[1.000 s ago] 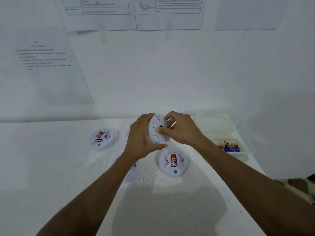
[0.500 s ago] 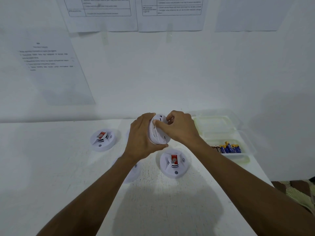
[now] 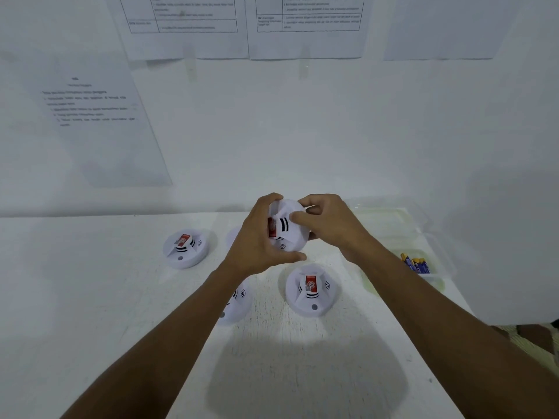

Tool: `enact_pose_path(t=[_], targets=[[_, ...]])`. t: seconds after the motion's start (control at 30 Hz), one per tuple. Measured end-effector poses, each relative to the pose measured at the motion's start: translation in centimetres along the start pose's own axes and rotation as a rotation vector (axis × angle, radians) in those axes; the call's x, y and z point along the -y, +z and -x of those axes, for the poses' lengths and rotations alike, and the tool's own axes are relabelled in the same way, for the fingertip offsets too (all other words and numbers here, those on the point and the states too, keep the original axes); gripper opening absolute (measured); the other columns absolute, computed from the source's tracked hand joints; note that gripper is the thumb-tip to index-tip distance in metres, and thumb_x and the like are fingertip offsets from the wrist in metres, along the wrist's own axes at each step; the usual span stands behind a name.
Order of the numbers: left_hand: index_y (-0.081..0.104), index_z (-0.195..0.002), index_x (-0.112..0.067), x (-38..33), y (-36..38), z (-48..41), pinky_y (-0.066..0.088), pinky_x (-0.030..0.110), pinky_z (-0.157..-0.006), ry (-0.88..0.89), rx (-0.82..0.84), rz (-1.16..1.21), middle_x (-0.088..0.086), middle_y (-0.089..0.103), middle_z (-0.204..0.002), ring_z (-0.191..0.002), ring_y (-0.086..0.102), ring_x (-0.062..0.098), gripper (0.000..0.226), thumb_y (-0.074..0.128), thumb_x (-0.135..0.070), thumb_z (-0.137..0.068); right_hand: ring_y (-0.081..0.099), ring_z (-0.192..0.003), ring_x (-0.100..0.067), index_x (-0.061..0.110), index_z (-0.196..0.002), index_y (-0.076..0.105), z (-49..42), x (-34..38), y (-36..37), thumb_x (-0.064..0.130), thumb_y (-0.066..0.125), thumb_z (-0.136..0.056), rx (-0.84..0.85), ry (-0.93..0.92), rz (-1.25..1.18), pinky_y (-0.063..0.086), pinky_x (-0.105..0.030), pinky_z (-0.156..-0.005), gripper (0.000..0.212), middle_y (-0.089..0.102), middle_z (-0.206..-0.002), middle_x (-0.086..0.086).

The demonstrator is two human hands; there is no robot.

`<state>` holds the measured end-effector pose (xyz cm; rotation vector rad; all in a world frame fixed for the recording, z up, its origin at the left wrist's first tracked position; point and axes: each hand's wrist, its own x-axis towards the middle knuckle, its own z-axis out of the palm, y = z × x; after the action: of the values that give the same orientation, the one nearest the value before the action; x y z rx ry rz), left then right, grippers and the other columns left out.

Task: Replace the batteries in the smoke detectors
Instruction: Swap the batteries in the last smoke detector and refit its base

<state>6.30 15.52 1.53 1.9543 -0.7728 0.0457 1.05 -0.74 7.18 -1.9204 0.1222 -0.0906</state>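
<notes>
Centre frame, the left hand [image 3: 257, 237] and right hand [image 3: 329, 225] each have a grip clamped on one white round plastic smoke detector [image 3: 295, 238], above the white bench [image 3: 90, 297]. Three closed detectors [image 3: 185, 247] lie below it; blue-and-gold batteries [image 3: 416, 263] sit at right. Probably most swaps remain.

The left hand [image 3: 255, 241] and the right hand [image 3: 331, 226] are bare, and the forearms [image 3: 169, 343] behind them are bare as far as they show. Well behind the right hand, at that arm's outer side, sits patterned cloth [image 3: 537, 338]; whether it is worn, I cannot tell.
</notes>
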Motion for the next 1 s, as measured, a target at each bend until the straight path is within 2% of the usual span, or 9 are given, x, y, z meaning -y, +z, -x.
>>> enact_pose_path(t=[0.07, 0.13, 0.23, 0.3, 0.4, 0.53, 0.73, 0.87, 1.0], targets=[[0.035, -0.129, -0.034, -0.1, -0.6, 0.2, 0.050, 0.015, -0.087, 0.006, 0.019, 0.063, -0.018, 0.048, -0.123, -0.110, 0.052, -0.004, 0.093, 0.089, -0.045, -0.054, 0.073, -0.086, -0.022, 0.015, -0.108, 0.070, -0.2, -0.5, -0.8, 0.022, 0.068, -0.088, 0.003, -0.004, -0.040, 0.061, -0.037, -0.075, 0.021, 0.076, -0.092, -0.005], [0.040, -0.131, -0.030, -0.5, -1.4, 0.3, 0.057, 0.030, -0.085, -0.036, 0.046, 0.170, -0.013, 0.051, -0.127, -0.109, 0.059, 0.009, 0.082, 0.088, -0.025, -0.065, 0.072, -0.083, -0.024, 0.019, -0.105, 0.070, -0.2, -1.1, -1.4, 0.024, 0.067, -0.090, -0.034, -0.011, -0.110, 0.059, -0.037, -0.072, 0.016, 0.075, -0.090, -0.006], [0.045, -0.134, -0.031, -0.9, -1.7, 0.6, 0.060, 0.040, -0.079, -0.107, 0.116, 0.320, -0.003, 0.053, -0.129, -0.102, 0.065, 0.019, 0.070, 0.080, -0.011, -0.077, 0.069, -0.080, -0.024, 0.021, -0.107, 0.064, 0.2, -2.0, -1.8, 0.029, 0.068, -0.091, -0.082, -0.014, -0.238, 0.057, -0.041, -0.073, 0.018, 0.073, -0.090, -0.012], [0.047, -0.135, -0.032, -1.0, -1.4, 0.7, 0.060, 0.041, -0.075, -0.129, 0.136, 0.372, 0.001, 0.055, -0.127, -0.101, 0.065, 0.022, 0.068, 0.079, -0.012, -0.078, 0.068, -0.080, -0.022, 0.020, -0.110, 0.061, 0.7, -2.4, -1.7, 0.027, 0.065, -0.093, -0.093, -0.033, -0.316, 0.056, -0.042, -0.074, 0.019, 0.071, -0.091, -0.014], [0.049, -0.134, -0.029, -1.1, -0.7, 1.1, 0.060, 0.039, -0.071, -0.169, 0.038, 0.428, 0.003, 0.059, -0.120, -0.096, 0.067, 0.026, 0.065, 0.079, -0.015, -0.078, 0.068, -0.090, -0.021, 0.018, -0.114, 0.059, 1.8, -3.0, -1.2, 0.021, 0.061, -0.096, -0.086, -0.044, -0.432, 0.058, -0.043, -0.078, 0.019, 0.070, -0.104, -0.008], [0.048, -0.136, -0.027, -0.9, 0.6, 1.9, 0.060, 0.037, -0.068, -0.222, -0.095, 0.493, 0.008, 0.060, -0.117, -0.094, 0.069, 0.026, 0.065, 0.076, -0.009, -0.081, 0.071, -0.097, -0.022, 0.025, -0.119, 0.059, 3.3, -4.5, -0.5, 0.013, 0.074, -0.085, -0.034, -0.048, -0.350, 0.061, -0.046, -0.079, 0.038, 0.066, -0.118, 0.006], [0.053, -0.129, -0.026, -1.2, 0.8, 3.0, 0.060, 0.037, -0.077, -0.216, -0.003, 0.470, 0.008, 0.057, -0.127, -0.095, 0.070, 0.023, 0.042, 0.066, -0.016, -0.090, 0.064, -0.107, -0.015, 0.030, -0.122, 0.060, 3.9, -5.5, -0.1, 0.016, 0.085, -0.074, -0.152, -0.134, -0.140, 0.059, -0.036, -0.087, 0.056, 0.062, -0.122, 0.013], [0.046, -0.138, -0.027, -1.8, 0.3, 3.3, 0.060, 0.037, -0.075, -0.225, 0.020, 0.445, 0.004, 0.063, -0.115, -0.087, 0.072, 0.025, 0.054, 0.066, -0.016, -0.089, 0.064, -0.104, -0.011, 0.034, -0.118, 0.059, 4.5, -5.1, -0.2, 0.018, 0.086, -0.072, -0.148, -0.168, -0.084, 0.058, -0.028, -0.085, 0.055, 0.061, -0.117, 0.021], [0.049, -0.136, -0.027, -2.2, 0.3, 3.8, 0.060, 0.034, -0.071, -0.208, 0.026, 0.443, 0.002, 0.065, -0.110, -0.090, 0.071, 0.018, 0.051, 0.066, -0.014, -0.089, 0.065, -0.094, -0.006, 0.032, -0.117, 0.058, 5.3, -4.8, 0.1, 0.014, 0.086, -0.071, -0.151, -0.186, -0.061, 0.060, -0.029, -0.077, 0.057, 0.061, -0.108, 0.030]])
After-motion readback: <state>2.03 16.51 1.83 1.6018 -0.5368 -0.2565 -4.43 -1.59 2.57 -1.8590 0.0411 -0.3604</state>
